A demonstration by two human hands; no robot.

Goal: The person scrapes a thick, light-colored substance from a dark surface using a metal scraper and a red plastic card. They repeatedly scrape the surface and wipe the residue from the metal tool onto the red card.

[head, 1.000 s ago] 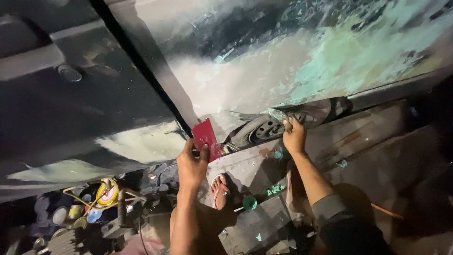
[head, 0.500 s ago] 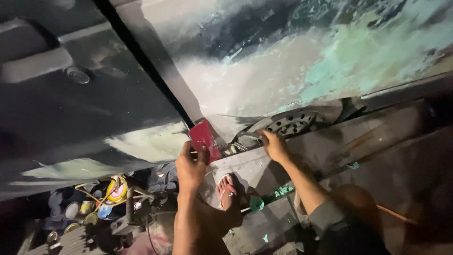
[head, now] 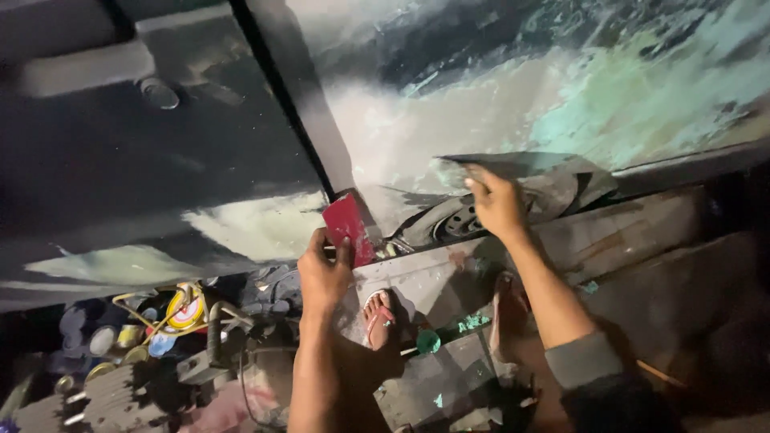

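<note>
My left hand (head: pixel 325 277) is shut on a small red flat spreader (head: pixel 348 227), held upright against the lower edge of a dark vehicle body panel (head: pixel 200 152). My right hand (head: pixel 497 204) reaches up to the right and presses a thin grey flat blade (head: pixel 481 163) against the filler-smeared panel (head: pixel 497 96), which is patched with white and pale green. The hands are about a forearm's width apart. The red spreader sits just below a black vertical seam (head: pixel 289 104) between the two panels.
My feet in sandals (head: pixel 381 317) stand on a paint-spattered plank (head: pixel 449 281). A wheel (head: pixel 457 220) shows beneath the panel's lower edge. Lower left lies a clutter of cans and a yellow ring (head: pixel 186 309). Another plank (head: pixel 642 232) runs to the right.
My right hand slid left along the panel's lower edge, then rose up and right with the blade. My left hand with the red spreader stayed nearly still.
</note>
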